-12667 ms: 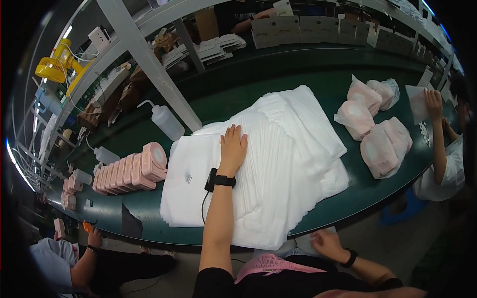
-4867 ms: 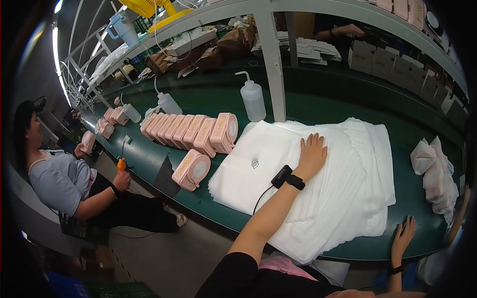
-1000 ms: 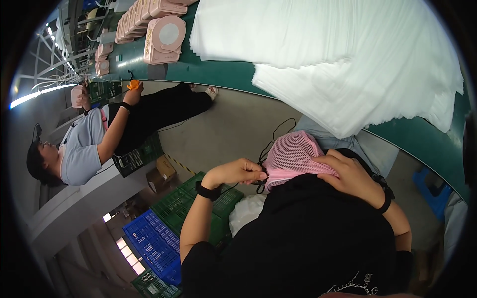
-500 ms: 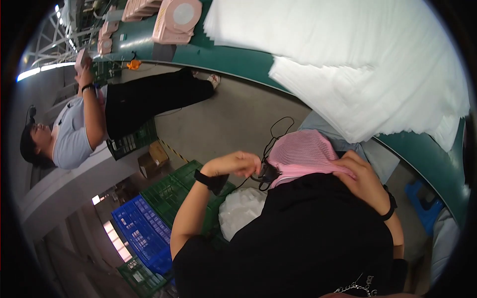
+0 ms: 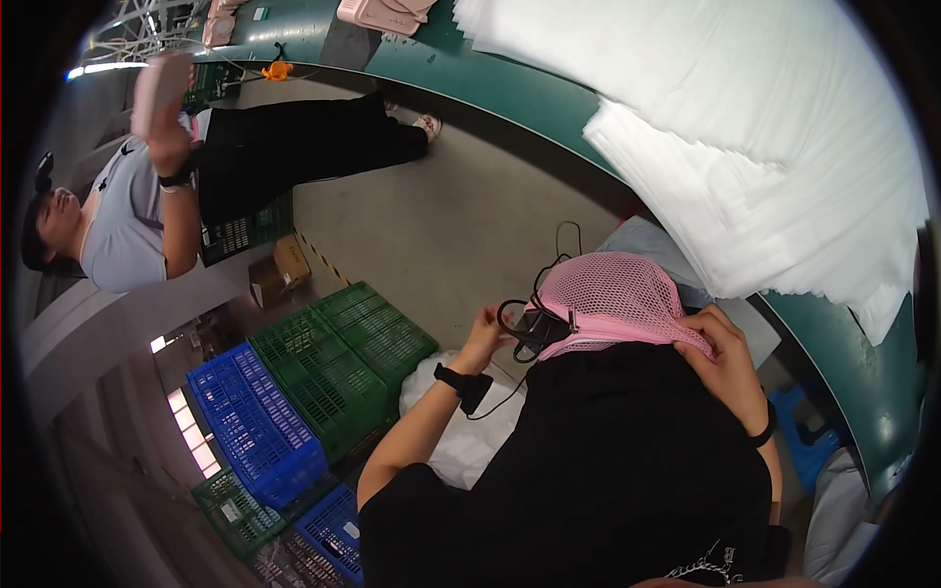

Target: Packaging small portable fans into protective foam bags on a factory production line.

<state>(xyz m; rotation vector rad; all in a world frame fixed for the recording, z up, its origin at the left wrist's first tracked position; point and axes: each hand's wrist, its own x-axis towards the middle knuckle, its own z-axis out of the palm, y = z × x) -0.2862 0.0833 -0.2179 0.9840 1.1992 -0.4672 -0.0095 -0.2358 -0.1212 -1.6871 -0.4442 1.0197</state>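
Note:
A pink mesh zip bag (image 5: 613, 289) lies across my lap, its pink zip edge towards me. My right hand (image 5: 723, 345) is closed on the bag's right corner, pinching the mesh and edging between thumb and fingers. At the bag's left end sits a small black box-shaped device (image 5: 534, 331) with black cable looped around it. My left hand (image 5: 483, 341) grips the device's left side, its fingertips partly hidden behind the cable. A dark band with a black module is on my left wrist.
A green worktable (image 5: 510, 83) curves along the far and right side, bearing a stack of white sheets (image 5: 706, 127). Green crates (image 5: 343, 363) and a blue crate (image 5: 257, 421) stand at left. A white plastic bag (image 5: 456, 431) is beside me. A co-worker (image 5: 127, 216) holds a pink object.
My left hand has moved down and onto the black device, which now shows more clearly at the bag's end. My right hand keeps hold of the bag. The view has shifted; the co-worker's pink object rose.

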